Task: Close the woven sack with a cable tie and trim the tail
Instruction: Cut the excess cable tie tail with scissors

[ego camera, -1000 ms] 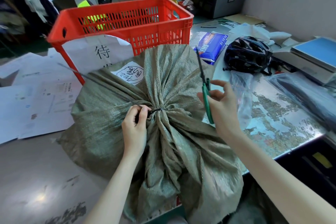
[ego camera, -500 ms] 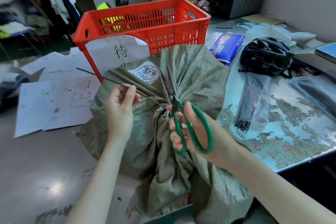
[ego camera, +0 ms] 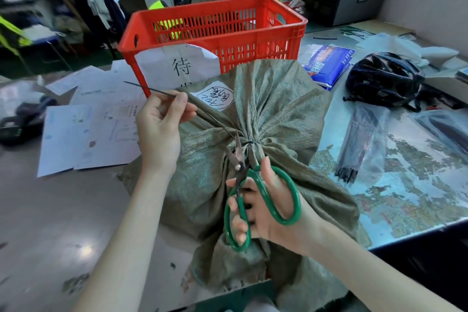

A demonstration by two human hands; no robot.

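A grey-green woven sack (ego camera: 278,109) lies on the table with its neck gathered and bound by a black cable tie (ego camera: 249,143). The tie's long tail (ego camera: 202,113) runs up and left from the knot. My left hand (ego camera: 159,129) pinches that tail and holds it taut. My right hand (ego camera: 266,208) grips green-handled scissors (ego camera: 263,197). Their blades (ego camera: 236,149) are slightly apart, tips at the tail just beside the knot.
A red plastic crate (ego camera: 278,33) with a paper sign stands behind the sack. Papers (ego camera: 88,134) lie at the left. At the right are a bag of black cable ties (ego camera: 359,144), a black helmet (ego camera: 382,78) and a blue packet (ego camera: 329,63).
My left hand went from the knot to the tail and pulled it out to the left. My right hand brought the scissors down from upright to the tail beside the knot.
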